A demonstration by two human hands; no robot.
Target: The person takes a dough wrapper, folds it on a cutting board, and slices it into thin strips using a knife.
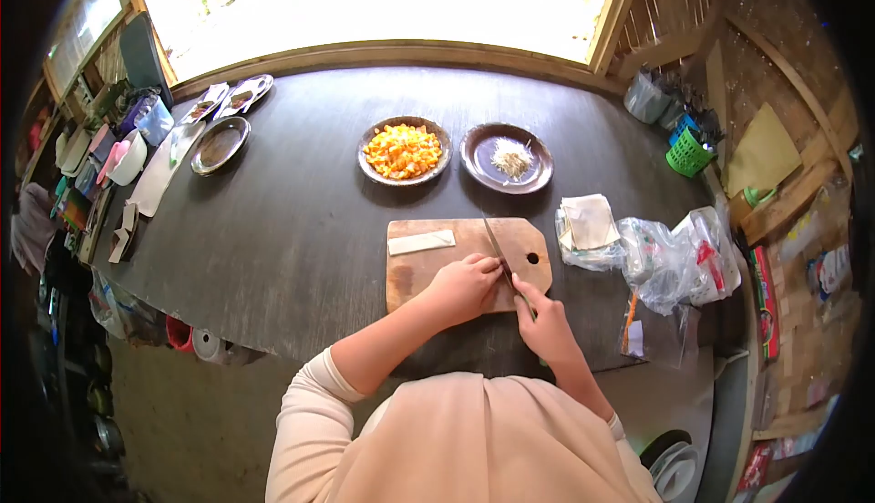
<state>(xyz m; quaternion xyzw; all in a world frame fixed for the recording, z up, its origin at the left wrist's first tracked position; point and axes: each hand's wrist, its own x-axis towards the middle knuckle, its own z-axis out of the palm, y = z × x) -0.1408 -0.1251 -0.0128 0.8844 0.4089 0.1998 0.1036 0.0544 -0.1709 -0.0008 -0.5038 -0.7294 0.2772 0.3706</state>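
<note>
My right hand (547, 323) is closed round the handle of a knife (496, 246), whose long blade points away from me over the wooden cutting board (406, 292). Just left of the blade, my left hand (463, 290) presses its bunched fingers down on the board; whatever they hold is hidden beneath them. A pale, flat rectangular strip (421, 242) lies on the board's upper left. Beyond the board stand a dark plate of diced orange pieces (402, 151) and another dark plate (476, 164) with a small heap of thin pale shreds (511, 159).
Right of the board lie a stack of pale square sheets (588, 220) and clear plastic bags (654, 261). A green basket (689, 153) stands at the far right. On the left are an empty dark plate (221, 145) and a white tub (129, 159).
</note>
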